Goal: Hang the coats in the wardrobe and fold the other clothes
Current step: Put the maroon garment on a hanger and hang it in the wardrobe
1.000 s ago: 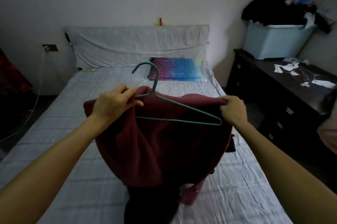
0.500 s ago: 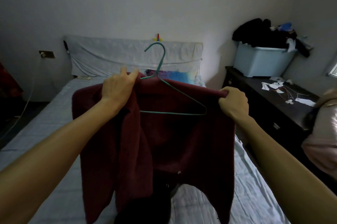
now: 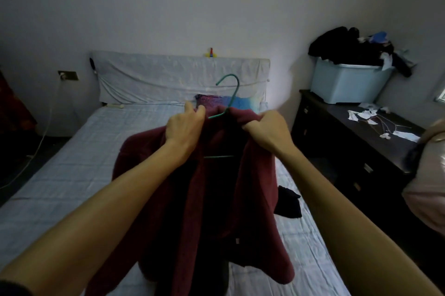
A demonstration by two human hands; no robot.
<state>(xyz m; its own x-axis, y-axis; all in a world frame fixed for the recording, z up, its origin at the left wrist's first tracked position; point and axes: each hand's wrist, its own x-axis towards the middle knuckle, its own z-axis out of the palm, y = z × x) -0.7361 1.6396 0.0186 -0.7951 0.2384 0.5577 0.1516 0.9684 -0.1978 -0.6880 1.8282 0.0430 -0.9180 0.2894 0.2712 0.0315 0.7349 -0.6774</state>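
Over the bed [image 3: 72, 163], 1 maroon coat [image 3: 252, 199] hung on 1 green wire hanger [image 3: 234, 93], held up by 2 hands. The left hand [image 3: 185, 127] pinched the collar just left of the hanger's neck. The right hand [image 3: 267, 129] was curled in a fist round the collar on the other side. The coat looked fleecy and dull red. Its front fell open on a dark inside, where the hanger's lower bar showed, and the hook stood clear above the collar. The coat and both forearms hid the middle of the bed. 1 black garment [image 3: 289, 202] lay on the sheet just right of the coat, and 1 blue and purple pillow [image 3: 240, 102] sat behind the hook. On the dark dresser [image 3: 349, 141] at right stood 1 pale blue bin [image 3: 346, 84] heaped with dark clothes [image 3: 349, 47], with white scraps [image 3: 361, 115] beside it.
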